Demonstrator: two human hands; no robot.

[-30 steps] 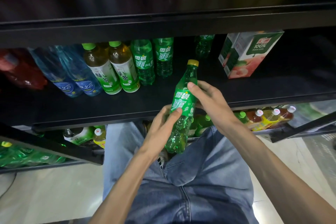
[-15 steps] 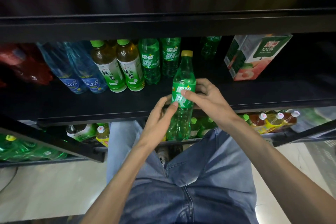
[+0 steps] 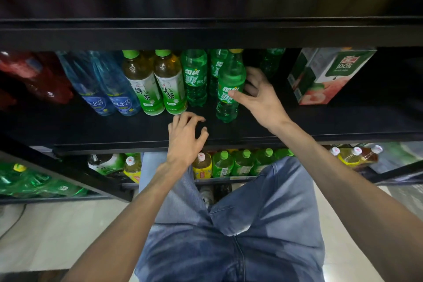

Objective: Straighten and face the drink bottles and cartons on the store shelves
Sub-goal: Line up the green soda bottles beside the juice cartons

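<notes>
A green soda bottle [image 3: 229, 80] with a yellow cap stands upright on the black middle shelf [image 3: 137, 130], just right of another green soda bottle [image 3: 195, 78]. My right hand [image 3: 258, 96] holds it, thumb across the label and fingers round its right side. My left hand [image 3: 186, 136] hovers over the shelf front, left of the bottle's base, fingers loosely curled and holding nothing. Two green tea bottles [image 3: 158, 84] and two blue water bottles [image 3: 107, 89] stand further left. A juice carton [image 3: 325, 75] stands at the right, turned at an angle.
Red bottles [image 3: 34, 80] lie at the shelf's far left. The upper shelf [image 3: 206, 32] hangs low over the bottle tops, with pink, white and yellow containers above. Below, several green and yellow bottles [image 3: 229, 162] line the lower shelf. My jeans [image 3: 251, 224] fill the foreground.
The green soda bottle went from in front of the shelf edge up onto the middle shelf and now stands there. My left hand has let go of it and drawn back left.
</notes>
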